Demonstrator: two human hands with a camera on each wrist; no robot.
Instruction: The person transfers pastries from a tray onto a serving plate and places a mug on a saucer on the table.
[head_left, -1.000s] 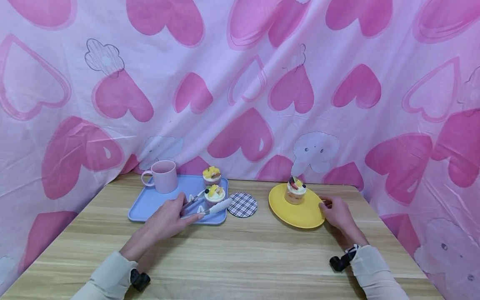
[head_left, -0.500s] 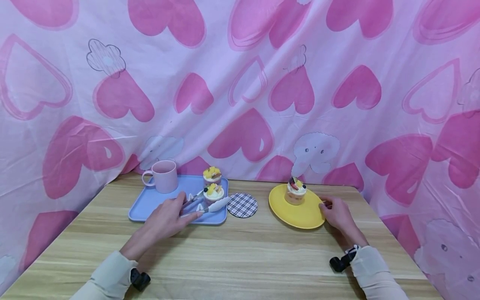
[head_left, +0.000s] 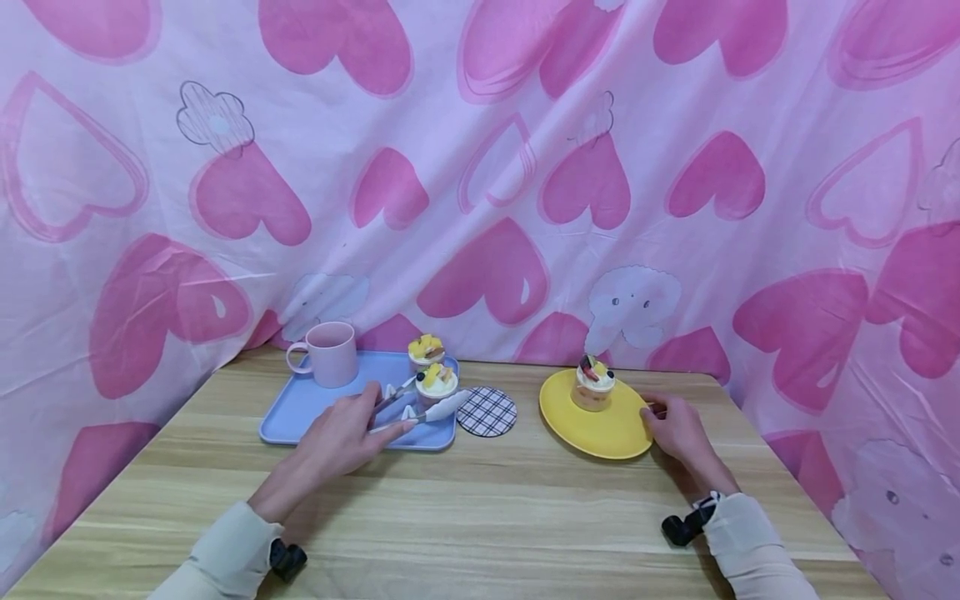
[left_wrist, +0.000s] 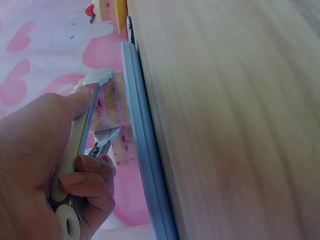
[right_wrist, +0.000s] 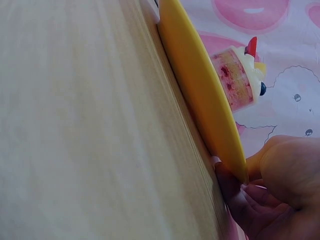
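My left hand [head_left: 342, 435] grips a pair of white-tipped tongs [left_wrist: 75, 140] over the blue tray [head_left: 288, 412]. The tong tips [head_left: 447, 405] stand on either side of the nearer dessert cup [head_left: 437, 383], which has cream, yellow fruit and a blueberry on top. A second fruit-topped dessert cup [head_left: 426, 350] stands just behind it on the tray. At the right, my right hand [head_left: 678, 427] pinches the rim of a yellow plate [head_left: 611, 442], thumb above and fingers beneath. On that plate sits a third dessert cup [right_wrist: 235, 79] with a red fruit slice and a blueberry.
A pink mug [head_left: 332, 356] stands at the tray's back left. Between tray and plate, a round checked coaster [head_left: 487, 412] lies on the wooden table [head_left: 480, 517]. A pink heart-patterned cloth [head_left: 480, 167] hangs right behind the table's back edge.
The tongs and the nearer dessert cup shift slightly, first left, then back right and a little up. My right hand stays at the plate's rim.
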